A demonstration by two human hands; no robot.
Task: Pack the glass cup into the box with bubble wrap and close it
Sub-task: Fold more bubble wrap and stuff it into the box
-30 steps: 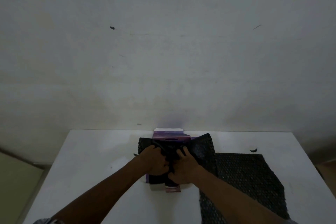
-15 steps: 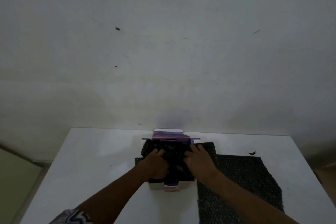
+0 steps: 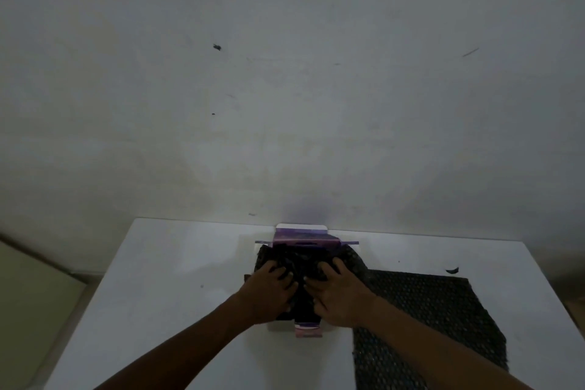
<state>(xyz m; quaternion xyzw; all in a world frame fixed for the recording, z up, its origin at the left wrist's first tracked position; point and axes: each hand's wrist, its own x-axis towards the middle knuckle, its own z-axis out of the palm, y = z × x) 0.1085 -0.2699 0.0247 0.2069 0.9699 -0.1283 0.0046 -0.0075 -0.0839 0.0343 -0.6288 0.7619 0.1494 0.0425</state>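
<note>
A purple and white box (image 3: 302, 236) lies open on the white table (image 3: 177, 279), its lid flap raised at the far side and a small pink flap (image 3: 307, 330) sticking out toward me. Black bubble wrap (image 3: 300, 258) fills the box and spills over its rim. My left hand (image 3: 267, 293) and my right hand (image 3: 337, 293) rest side by side on that wrap, palms down, fingers spread and pressing into it. The glass cup is hidden from view.
A second sheet of black bubble wrap (image 3: 427, 320) lies flat on the table to the right of the box, under my right forearm. A small dark scrap (image 3: 452, 270) sits near the far right. A bare wall stands behind the table.
My hands have gone from bunched together gripping the wrap at the box's near side to spread flat on top of it, farther into the box. The wrap sits lower in the box.
</note>
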